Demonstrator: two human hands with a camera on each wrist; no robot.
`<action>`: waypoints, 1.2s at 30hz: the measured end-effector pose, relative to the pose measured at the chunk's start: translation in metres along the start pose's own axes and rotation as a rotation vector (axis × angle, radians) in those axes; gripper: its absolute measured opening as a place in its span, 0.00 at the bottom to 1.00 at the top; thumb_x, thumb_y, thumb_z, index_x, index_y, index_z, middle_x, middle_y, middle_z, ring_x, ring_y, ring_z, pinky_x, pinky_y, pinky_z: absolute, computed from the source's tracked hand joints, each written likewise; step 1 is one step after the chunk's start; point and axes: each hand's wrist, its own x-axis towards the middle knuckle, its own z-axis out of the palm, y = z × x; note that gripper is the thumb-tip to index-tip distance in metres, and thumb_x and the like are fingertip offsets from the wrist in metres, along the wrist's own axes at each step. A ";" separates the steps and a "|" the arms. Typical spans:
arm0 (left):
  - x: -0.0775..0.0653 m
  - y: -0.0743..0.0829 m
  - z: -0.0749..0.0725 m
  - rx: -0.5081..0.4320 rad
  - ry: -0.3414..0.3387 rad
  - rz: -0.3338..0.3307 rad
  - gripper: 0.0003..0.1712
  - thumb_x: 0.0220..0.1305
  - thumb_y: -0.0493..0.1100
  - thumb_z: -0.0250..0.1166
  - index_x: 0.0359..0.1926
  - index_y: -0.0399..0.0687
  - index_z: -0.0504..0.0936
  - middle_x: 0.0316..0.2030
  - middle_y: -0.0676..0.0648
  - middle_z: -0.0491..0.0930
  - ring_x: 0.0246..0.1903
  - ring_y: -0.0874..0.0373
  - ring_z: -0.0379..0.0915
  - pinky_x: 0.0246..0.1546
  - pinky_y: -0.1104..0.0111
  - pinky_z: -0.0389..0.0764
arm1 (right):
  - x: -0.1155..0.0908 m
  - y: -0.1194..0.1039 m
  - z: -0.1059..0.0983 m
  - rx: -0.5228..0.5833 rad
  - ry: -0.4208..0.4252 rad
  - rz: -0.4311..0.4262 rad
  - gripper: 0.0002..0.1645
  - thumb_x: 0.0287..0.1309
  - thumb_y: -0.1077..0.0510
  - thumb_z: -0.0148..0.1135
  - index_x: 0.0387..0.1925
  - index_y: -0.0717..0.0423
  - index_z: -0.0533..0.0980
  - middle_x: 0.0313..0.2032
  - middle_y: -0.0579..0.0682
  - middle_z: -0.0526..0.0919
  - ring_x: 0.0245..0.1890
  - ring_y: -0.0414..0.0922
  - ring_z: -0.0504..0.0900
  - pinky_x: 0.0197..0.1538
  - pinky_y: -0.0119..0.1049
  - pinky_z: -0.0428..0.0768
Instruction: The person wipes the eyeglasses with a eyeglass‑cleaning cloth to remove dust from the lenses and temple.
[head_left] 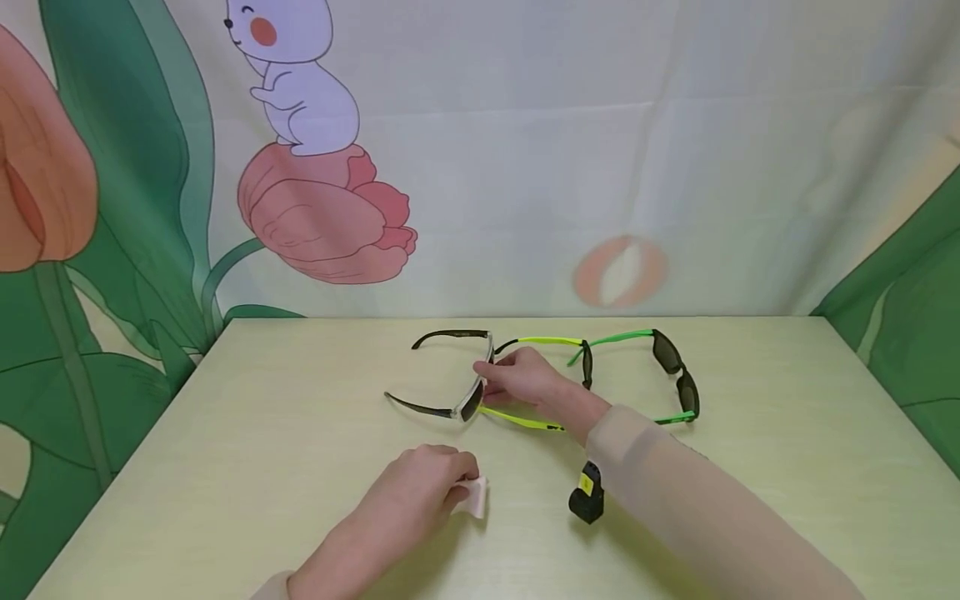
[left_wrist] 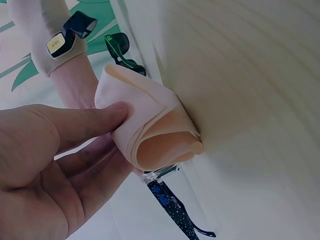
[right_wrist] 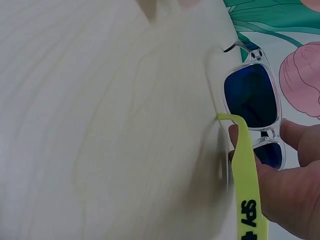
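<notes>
My left hand (head_left: 427,483) pinches a folded pale pink cloth (left_wrist: 150,120) between thumb and fingers, low over the table's front half. Farther back, my right hand (head_left: 528,379) holds sunglasses with a clear front frame (right_wrist: 250,95) by the middle, thumb and fingers on either side of the bridge. Their dark temples (head_left: 423,408) are unfolded and point left. Just right of them are sunglasses with yellow-green temples (right_wrist: 245,175), also unfolded and partly hidden behind my right hand; one temple crosses close in front of the fingers in the right wrist view.
Sunglasses with green temples (head_left: 688,392) lie farther right on the pale wooden table (head_left: 225,467), partly behind the right forearm. A black wrist camera with a yellow label (head_left: 587,493) sits at the right sleeve. A printed curtain (head_left: 510,183) hangs along the table's back edge.
</notes>
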 end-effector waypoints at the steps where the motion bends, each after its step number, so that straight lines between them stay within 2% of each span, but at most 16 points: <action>1: 0.000 0.000 0.000 0.001 -0.001 0.000 0.12 0.53 0.30 0.77 0.29 0.48 0.83 0.28 0.52 0.83 0.29 0.59 0.81 0.30 0.67 0.82 | 0.000 0.000 -0.001 0.003 0.000 0.002 0.28 0.72 0.55 0.63 0.59 0.76 0.69 0.42 0.63 0.83 0.40 0.51 0.88 0.49 0.40 0.86; 6: 0.001 0.001 0.001 0.001 -0.011 -0.001 0.12 0.53 0.30 0.78 0.29 0.48 0.84 0.28 0.53 0.83 0.29 0.59 0.81 0.29 0.67 0.82 | -0.001 0.000 -0.001 0.013 0.006 0.005 0.30 0.72 0.55 0.64 0.61 0.76 0.68 0.42 0.64 0.83 0.43 0.54 0.88 0.50 0.40 0.86; 14: 0.003 0.004 0.002 0.002 -0.017 0.006 0.11 0.53 0.30 0.78 0.29 0.48 0.84 0.28 0.52 0.83 0.30 0.59 0.81 0.29 0.68 0.82 | -0.004 0.001 -0.002 0.010 0.043 0.006 0.28 0.71 0.55 0.65 0.58 0.75 0.70 0.43 0.64 0.83 0.47 0.57 0.87 0.51 0.41 0.85; 20: 0.003 0.005 0.004 0.007 -0.006 0.005 0.12 0.53 0.31 0.78 0.28 0.49 0.83 0.27 0.53 0.82 0.29 0.60 0.81 0.28 0.67 0.82 | -0.005 0.001 -0.004 -0.012 0.059 -0.012 0.32 0.71 0.54 0.65 0.62 0.75 0.68 0.48 0.64 0.82 0.50 0.56 0.86 0.55 0.43 0.84; 27: 0.004 0.003 0.004 -0.019 -0.024 -0.002 0.12 0.54 0.30 0.78 0.28 0.48 0.83 0.27 0.53 0.82 0.28 0.60 0.80 0.28 0.69 0.81 | -0.015 -0.002 -0.008 -0.229 0.085 -0.050 0.40 0.69 0.48 0.67 0.67 0.73 0.65 0.46 0.61 0.86 0.46 0.51 0.88 0.58 0.42 0.81; 31: 0.005 0.001 0.003 -0.032 -0.018 -0.001 0.13 0.54 0.30 0.77 0.28 0.48 0.82 0.27 0.54 0.82 0.28 0.61 0.79 0.28 0.69 0.81 | -0.028 -0.002 -0.009 -0.403 0.087 -0.170 0.40 0.69 0.47 0.66 0.68 0.72 0.66 0.49 0.60 0.84 0.42 0.50 0.88 0.52 0.41 0.84; 34: 0.005 -0.002 0.001 -0.044 -0.001 -0.004 0.13 0.54 0.29 0.77 0.28 0.49 0.82 0.27 0.55 0.82 0.28 0.63 0.78 0.29 0.70 0.80 | -0.039 -0.002 -0.009 -0.541 0.103 -0.272 0.38 0.69 0.46 0.66 0.67 0.70 0.68 0.51 0.57 0.81 0.45 0.49 0.85 0.51 0.42 0.82; 36: 0.005 -0.004 0.000 -0.056 0.012 -0.012 0.13 0.54 0.29 0.77 0.28 0.49 0.82 0.27 0.56 0.81 0.28 0.63 0.77 0.29 0.70 0.80 | -0.045 -0.002 -0.010 -0.583 0.105 -0.326 0.36 0.69 0.47 0.66 0.66 0.68 0.69 0.50 0.56 0.81 0.48 0.49 0.82 0.52 0.43 0.82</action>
